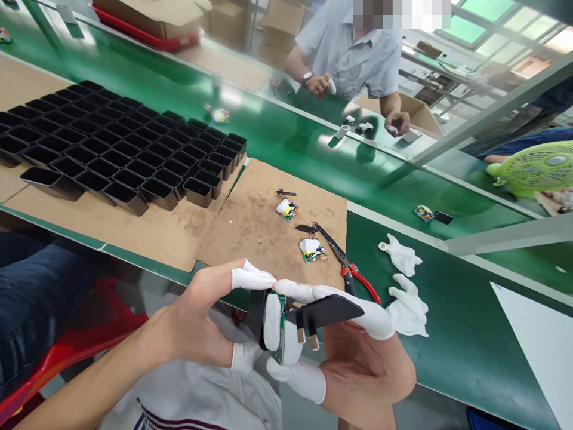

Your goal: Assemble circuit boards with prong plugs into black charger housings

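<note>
My left hand (197, 319), white covers on its finger and thumb tips, is closed on a black plastic case (256, 313). In my right hand (367, 358), also with covered fingertips, is a green circuit board (283, 334) carrying a white lump on its side. A black end plate (333, 310) with two metal prongs sits beside the board, against my right fingers. The board's edge is at the case's mouth; how far inside it reaches is hidden. On the cardboard ahead lie two more circuit boards (286, 209) and red-handled pliers (351, 272).
Rows of open black cases (125, 152) stand on cardboard at left. White finger covers (407, 310) lie at right, near a white sheet (537, 346). Across the green conveyor (268, 143), a person (353, 60) handles small parts. A green fan (537, 161) stands far right.
</note>
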Available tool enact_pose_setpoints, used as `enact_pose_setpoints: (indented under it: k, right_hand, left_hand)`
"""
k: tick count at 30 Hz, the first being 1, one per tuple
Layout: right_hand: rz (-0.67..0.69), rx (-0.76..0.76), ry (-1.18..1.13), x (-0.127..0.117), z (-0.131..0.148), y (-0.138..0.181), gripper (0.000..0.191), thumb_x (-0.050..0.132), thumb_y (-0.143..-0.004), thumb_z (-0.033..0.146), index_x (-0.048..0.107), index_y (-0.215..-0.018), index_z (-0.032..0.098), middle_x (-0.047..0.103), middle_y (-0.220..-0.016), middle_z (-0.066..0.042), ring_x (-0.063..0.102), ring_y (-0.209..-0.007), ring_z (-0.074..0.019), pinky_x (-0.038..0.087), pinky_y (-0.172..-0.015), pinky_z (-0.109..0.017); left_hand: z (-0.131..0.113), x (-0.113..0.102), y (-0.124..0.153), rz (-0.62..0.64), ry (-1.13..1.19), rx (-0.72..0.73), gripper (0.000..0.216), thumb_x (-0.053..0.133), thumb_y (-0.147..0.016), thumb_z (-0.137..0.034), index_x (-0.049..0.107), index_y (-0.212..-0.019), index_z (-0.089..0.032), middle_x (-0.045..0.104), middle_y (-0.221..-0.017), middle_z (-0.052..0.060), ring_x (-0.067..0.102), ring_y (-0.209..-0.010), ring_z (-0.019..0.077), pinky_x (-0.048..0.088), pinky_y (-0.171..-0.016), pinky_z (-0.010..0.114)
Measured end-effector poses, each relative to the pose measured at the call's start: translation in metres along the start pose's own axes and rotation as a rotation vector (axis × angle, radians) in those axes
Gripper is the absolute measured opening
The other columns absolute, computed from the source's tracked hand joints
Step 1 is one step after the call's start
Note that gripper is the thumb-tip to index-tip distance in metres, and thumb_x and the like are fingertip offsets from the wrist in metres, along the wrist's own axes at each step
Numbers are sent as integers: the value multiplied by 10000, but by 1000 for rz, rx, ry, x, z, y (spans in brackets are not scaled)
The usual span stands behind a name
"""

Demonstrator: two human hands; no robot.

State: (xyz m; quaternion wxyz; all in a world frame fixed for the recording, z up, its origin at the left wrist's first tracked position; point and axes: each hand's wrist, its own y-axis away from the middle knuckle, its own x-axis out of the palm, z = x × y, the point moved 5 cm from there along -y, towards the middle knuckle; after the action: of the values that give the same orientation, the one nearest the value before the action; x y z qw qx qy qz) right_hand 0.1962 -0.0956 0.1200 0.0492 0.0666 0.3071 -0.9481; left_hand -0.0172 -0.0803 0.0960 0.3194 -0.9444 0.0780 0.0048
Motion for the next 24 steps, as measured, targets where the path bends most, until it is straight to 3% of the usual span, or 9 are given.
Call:
enact_pose_setpoints:
  k: [12,17,21,24]
  right_hand:
    - [92,20,-22,3,2,-7,925,987,-708,-7,745,-1549,292,871,-1270,-105,890,-1025,-357,784,-926,-481]
    - [89,4,-29,2,-2,-5,944,1062,-689,53,737,-1545,283,866,-1227,-99,877,-971,-348,790,-830,-462]
    - [102,6,-53,3,-7,-4,949,1119,-678,147,735,-1538,256,852,-1225,-116,871,-963,-360,796,-805,-477]
    - [105,-2,-54,4,-8,-2,897,1118,-697,175,752,-1513,254,848,-1235,-130,879,-1001,-379,802,-816,-476]
  left_hand:
    - [4,-1,5,15,40,-14,701,1026,-807,-393,739,-1437,-280,856,-1154,100,816,-861,270,683,-745,396]
    - [0,1,0,1,-11,-3,611,995,-824,-250,746,-1381,-224,840,-1081,93,808,-828,238,678,-719,351]
    - [-1,0,-2,-2,-33,33,582,993,-833,-329,766,-1358,-224,828,-990,57,791,-754,221,688,-680,354]
    - [3,0,0,-2,-40,2,589,994,-833,-348,765,-1367,-252,859,-1036,74,812,-784,240,711,-700,383]
